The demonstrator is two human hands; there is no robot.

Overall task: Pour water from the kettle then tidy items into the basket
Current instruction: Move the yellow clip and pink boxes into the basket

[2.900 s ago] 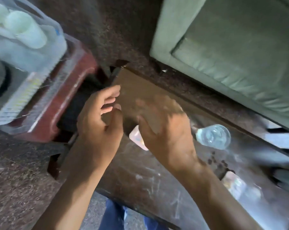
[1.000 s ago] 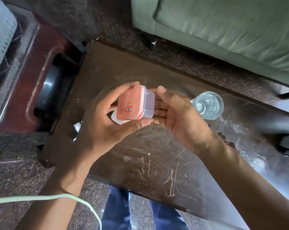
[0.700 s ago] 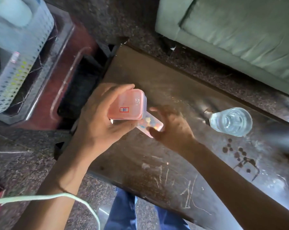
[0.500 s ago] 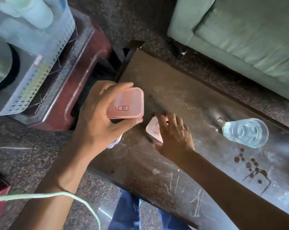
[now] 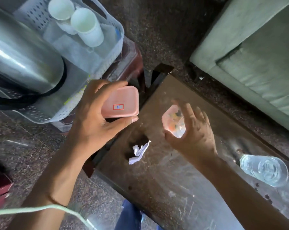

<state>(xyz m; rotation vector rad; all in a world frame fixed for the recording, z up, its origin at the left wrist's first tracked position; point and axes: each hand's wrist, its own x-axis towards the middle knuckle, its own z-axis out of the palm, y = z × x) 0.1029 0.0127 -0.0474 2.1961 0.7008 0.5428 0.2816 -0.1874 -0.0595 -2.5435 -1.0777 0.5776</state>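
Pink plastic, a small lidded box (image 5: 122,102) with a red-edged label on its lid, sits in the left hand (image 5: 94,117); the fingers curl over its far edge and the thumb presses along its near edge, so the box is clamped between them. It is held in the air just off the counter's left edge, between the counter (image 5: 173,171) and the basket (image 5: 97,63).

Over the counter, near its far left corner, the right hand (image 5: 193,130) grips a small clear packet (image 5: 174,122) with coloured bits inside. The fingers wrap round its right side and the thumb closes under it. The packet is blurred, so what is inside cannot be told. The two hands are near each other but apart.

Below and between them a crumpled scrap of white paper (image 5: 139,151) lies on the counter close to its left edge. Well to the right, by the far edge, stands a clear glass (image 5: 266,170) of water, with dark spots on the counter surface beside it.

The basket is pale, perforated plastic and stands on a dark red stool (image 5: 132,63) left of the counter. In it lies a steel kettle (image 5: 21,55) with a black band, and behind the kettle stand two pale cups (image 5: 84,25), touching each other. A green sofa (image 5: 256,55) runs beyond the counter's far edge. A pale cord (image 5: 40,209) crosses the left forearm.
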